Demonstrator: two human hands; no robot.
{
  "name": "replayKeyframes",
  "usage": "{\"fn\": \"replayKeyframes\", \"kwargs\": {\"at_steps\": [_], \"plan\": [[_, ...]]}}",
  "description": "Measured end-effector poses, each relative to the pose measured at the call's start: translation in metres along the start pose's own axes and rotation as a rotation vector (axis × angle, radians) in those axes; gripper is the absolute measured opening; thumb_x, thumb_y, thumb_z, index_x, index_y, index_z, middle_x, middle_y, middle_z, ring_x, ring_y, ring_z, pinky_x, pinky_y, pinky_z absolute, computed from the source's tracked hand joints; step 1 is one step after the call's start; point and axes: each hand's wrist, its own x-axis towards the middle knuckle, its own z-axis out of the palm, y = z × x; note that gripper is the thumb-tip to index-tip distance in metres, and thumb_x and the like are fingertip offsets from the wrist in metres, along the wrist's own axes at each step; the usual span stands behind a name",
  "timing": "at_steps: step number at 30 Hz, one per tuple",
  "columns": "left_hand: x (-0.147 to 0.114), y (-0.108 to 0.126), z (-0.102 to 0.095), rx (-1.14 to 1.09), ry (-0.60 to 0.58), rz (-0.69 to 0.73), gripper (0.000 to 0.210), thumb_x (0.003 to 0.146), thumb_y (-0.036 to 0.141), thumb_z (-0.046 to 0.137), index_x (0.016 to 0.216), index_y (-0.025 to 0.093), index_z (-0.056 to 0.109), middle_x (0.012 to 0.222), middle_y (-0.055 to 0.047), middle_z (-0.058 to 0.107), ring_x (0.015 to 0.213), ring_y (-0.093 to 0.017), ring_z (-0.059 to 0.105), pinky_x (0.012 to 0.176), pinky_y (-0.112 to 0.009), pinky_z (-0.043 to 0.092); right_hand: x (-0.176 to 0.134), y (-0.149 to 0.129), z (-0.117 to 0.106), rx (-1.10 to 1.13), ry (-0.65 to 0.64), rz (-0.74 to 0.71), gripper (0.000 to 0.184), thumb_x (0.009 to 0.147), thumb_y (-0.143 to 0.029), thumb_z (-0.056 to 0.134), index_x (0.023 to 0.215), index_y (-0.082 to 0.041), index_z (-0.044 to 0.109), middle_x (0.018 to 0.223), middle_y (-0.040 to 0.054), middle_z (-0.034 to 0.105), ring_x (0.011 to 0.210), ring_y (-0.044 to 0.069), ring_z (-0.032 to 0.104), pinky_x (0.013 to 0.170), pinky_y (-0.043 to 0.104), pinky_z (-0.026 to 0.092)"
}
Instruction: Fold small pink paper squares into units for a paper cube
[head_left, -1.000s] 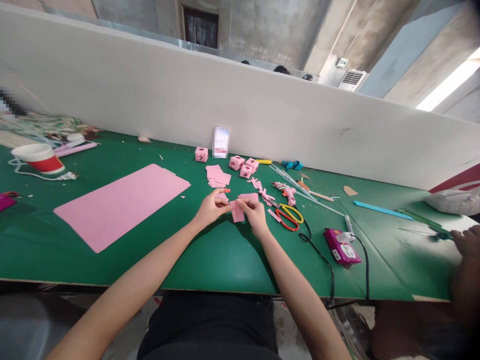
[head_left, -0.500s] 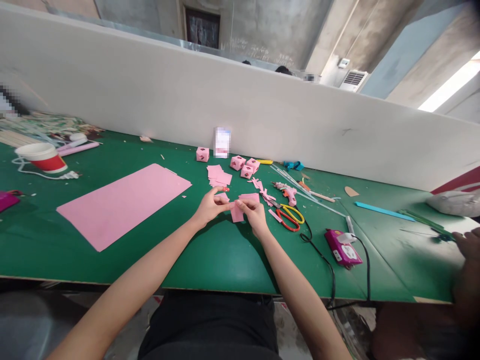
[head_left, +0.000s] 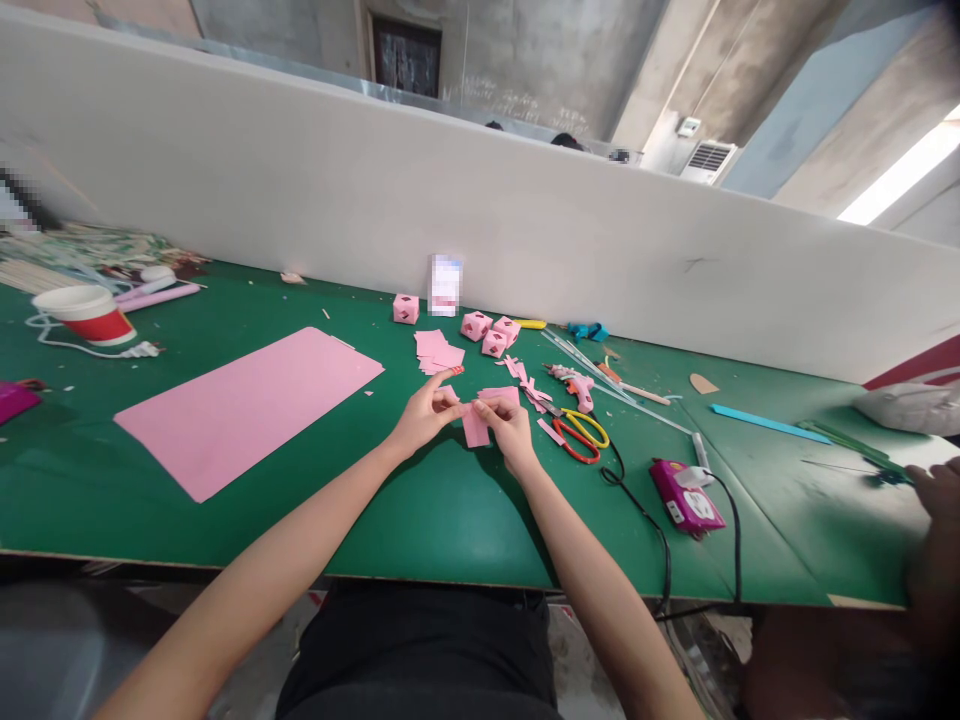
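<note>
Between my two hands is a small piece of pink paper (head_left: 475, 430), hanging just above the green table. My right hand (head_left: 507, 425) pinches its upper edge between thumb and fingers. On the other side my left hand (head_left: 425, 414) grips the paper's left edge with the thumb, its index finger raised. More pink pieces (head_left: 502, 394) lie behind my right hand. Beyond my left hand is a loose pile of pink paper squares (head_left: 439, 350). Several folded pink paper cubes (head_left: 475, 325) with diamond-shaped holes stand farther back.
A large pink sheet (head_left: 247, 415) lies at left, near a paper cup (head_left: 86, 314). To the right are scissors (head_left: 577, 435), pink scraps (head_left: 529, 385), a glue gun (head_left: 576, 388) and a purple box (head_left: 686, 495) with a cord. Another person's hand (head_left: 937, 490) is at far right.
My left index finger has lifted and straightened slightly. The pink piece has shifted very little, and my right hand stays nearly still.
</note>
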Motion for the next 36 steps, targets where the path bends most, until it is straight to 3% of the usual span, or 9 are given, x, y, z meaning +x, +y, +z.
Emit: {"fn": "replayKeyframes", "kwargs": {"at_steps": [9,14,17,20,25,29,33,36], "plan": [[0.001,-0.001,0.002,-0.027,0.08,0.025,0.072,0.082,0.035,0.071,0.145,0.021,0.039,0.074,0.004,0.064,0.077,-0.015,0.065,0.082,-0.032,0.054,-0.003,-0.005,0.004,0.043,0.007,0.019,0.041,0.067,-0.061,0.081,0.073,-0.021,0.073,0.071,0.0024,0.068,0.066,0.017,0.057,0.063,0.032,0.046],[0.001,-0.003,0.003,-0.087,-0.006,-0.072,0.084,0.073,0.038,0.081,0.143,0.02,0.039,0.09,-0.003,0.071,0.087,-0.017,0.07,0.088,-0.036,0.055,-0.002,-0.009,0.004,0.068,0.046,0.008,0.044,0.066,-0.063,0.08,0.069,-0.02,0.07,0.071,0.002,0.066,0.067,0.017,0.056,0.065,0.031,0.047],[0.002,-0.005,0.004,-0.034,-0.027,-0.06,0.083,0.069,0.037,0.083,0.139,0.018,0.044,0.088,-0.002,0.07,0.084,-0.017,0.07,0.087,-0.035,0.054,-0.002,-0.01,0.004,0.065,0.054,0.014,0.045,0.067,-0.064,0.078,0.071,-0.02,0.071,0.075,0.003,0.068,0.07,0.017,0.058,0.066,0.031,0.048],[0.001,-0.004,0.004,-0.029,0.043,-0.046,0.077,0.072,0.039,0.081,0.137,0.016,0.046,0.082,0.0,0.07,0.081,-0.018,0.07,0.084,-0.034,0.055,-0.001,-0.009,0.003,0.061,0.065,0.034,0.043,0.068,-0.062,0.079,0.074,-0.021,0.072,0.08,0.0037,0.069,0.073,0.018,0.06,0.064,0.03,0.048],[0.002,0.002,-0.001,-0.021,0.238,-0.058,0.073,0.073,0.038,0.08,0.135,0.016,0.047,0.09,-0.005,0.074,0.086,-0.02,0.071,0.082,-0.033,0.055,-0.001,-0.007,0.003,-0.032,0.045,0.018,0.041,0.068,-0.06,0.079,0.076,-0.021,0.072,0.079,0.0042,0.07,0.073,0.019,0.061,0.064,0.032,0.047],[0.0,0.005,-0.004,0.135,0.234,0.005,0.068,0.077,0.037,0.076,0.136,0.018,0.047,0.087,-0.004,0.075,0.082,-0.02,0.072,0.081,-0.033,0.056,-0.004,-0.006,0.003,-0.191,0.033,-0.085,0.032,0.078,-0.052,0.072,0.085,-0.021,0.071,0.088,0.0058,0.072,0.08,0.021,0.063,0.07,0.034,0.049],[-0.004,0.006,0.0,0.337,0.133,0.136,0.055,0.085,0.034,0.07,0.135,0.021,0.05,0.087,-0.003,0.077,0.085,-0.02,0.073,0.086,-0.032,0.056,-0.008,-0.01,0.002,-0.413,0.03,-0.321,0.028,0.086,-0.039,0.066,0.109,-0.024,0.07,0.11,0.0083,0.071,0.099,0.025,0.063,0.081,0.037,0.051],[-0.006,0.003,0.001,0.431,0.061,0.223,0.049,0.09,0.03,0.064,0.137,0.022,0.05,0.09,-0.002,0.077,0.089,-0.019,0.074,0.087,-0.031,0.056,-0.009,-0.013,0.001,-0.534,-0.031,-0.444,0.018,0.09,-0.033,0.061,0.101,-0.025,0.073,0.102,0.008,0.072,0.104,0.026,0.062,0.094,0.042,0.049]]}}
